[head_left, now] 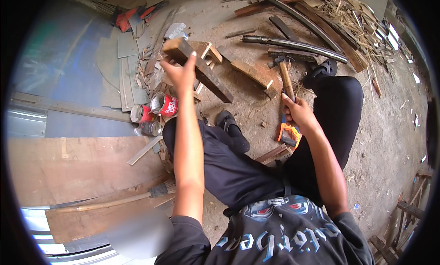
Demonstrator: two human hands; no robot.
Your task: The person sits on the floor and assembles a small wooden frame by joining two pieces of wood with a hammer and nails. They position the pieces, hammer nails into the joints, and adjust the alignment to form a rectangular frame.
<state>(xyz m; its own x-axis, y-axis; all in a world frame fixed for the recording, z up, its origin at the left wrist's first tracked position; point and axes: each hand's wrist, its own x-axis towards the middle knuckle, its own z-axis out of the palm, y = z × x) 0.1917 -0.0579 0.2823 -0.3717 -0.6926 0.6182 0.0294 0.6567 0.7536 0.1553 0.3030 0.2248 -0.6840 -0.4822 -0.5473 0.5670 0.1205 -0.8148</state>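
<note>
My left hand (181, 76) grips a short, dark length of timber (210, 81) by its upper part, tilted above the ground. The wood's paler end points up and left, its other end down toward the middle. In my right hand (300, 113), closed round the wooden handle, is a claw hammer (287, 79) with its dark head pointing away from me. Just below that hand lies a handsaw (288, 134) with an orange grip; its blade is mostly hidden. Between the hands a brown wooden block (251, 73) rests on the dirt. Behind the timber, light wood pieces (211, 54) are partly covered.
Two red cans (168, 105) and a glass jar (149, 128) stand left of my left forearm. Dark curved strips of wood (295, 43) and a scrap pile (362, 24) lie at the far right. Plywood sheets (91, 166) fill the left side. My sandalled feet flank the work.
</note>
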